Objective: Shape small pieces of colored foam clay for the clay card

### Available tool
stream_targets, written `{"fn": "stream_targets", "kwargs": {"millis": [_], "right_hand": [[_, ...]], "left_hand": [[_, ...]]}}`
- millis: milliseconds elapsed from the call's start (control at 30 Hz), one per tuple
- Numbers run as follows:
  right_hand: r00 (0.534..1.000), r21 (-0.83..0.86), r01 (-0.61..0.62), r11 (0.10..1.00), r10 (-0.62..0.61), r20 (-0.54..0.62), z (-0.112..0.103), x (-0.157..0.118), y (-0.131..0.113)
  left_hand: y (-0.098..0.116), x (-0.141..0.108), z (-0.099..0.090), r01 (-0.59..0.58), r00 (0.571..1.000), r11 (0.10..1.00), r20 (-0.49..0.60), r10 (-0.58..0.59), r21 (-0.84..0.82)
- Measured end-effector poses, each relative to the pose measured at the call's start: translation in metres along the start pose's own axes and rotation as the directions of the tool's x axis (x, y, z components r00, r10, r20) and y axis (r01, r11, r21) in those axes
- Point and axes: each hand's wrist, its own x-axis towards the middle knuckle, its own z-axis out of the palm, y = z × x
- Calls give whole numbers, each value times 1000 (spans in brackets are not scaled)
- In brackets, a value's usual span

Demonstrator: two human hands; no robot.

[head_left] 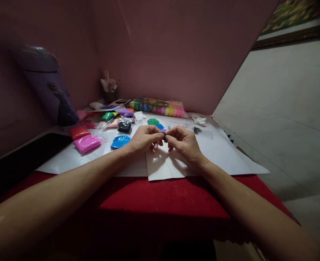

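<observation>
My left hand (147,139) and my right hand (185,144) meet over a white sheet of paper (162,170). Between their thumbs and fingertips they pinch a small piece of black modelling clay (164,135). Just beyond the fingers, green clay (153,121) and a blue patch lie on the paper, with a bit of purple partly hidden by the hands. To the left of my left hand are a packet of blue clay (121,142) and a packet of black clay (124,125).
Pink (87,144) and red clay packets (79,132) lie at the left, near a dark flat panel (26,159). A long bag of coloured clay (160,107) rests against the wall. Crumpled white tissue (199,119) sits back right. Red cloth (160,197) covers the table's front.
</observation>
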Motion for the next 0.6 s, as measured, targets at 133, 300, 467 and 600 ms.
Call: {"fn": "stream_targets", "kwargs": {"millis": [133,300,467,600], "right_hand": [[1000,-11,1,1000,-1,8,0,-1,-2],[1000,-9,3,1000,-3,13,1,-1,-2],[1000,-19,-15,1000,16,11,0,-1,0],[1000,-44,-12,999,12,14,-2,0,3]], "left_hand": [[-2,1,-1,-21,1000,1000,-8,20,-7],[-2,2,-2,-10,1000,1000,-22,10,-12],[-2,1,-2,3,1000,1000,-22,-3,2],[-3,1,-3,8,1000,1000,-21,-8,0]]}}
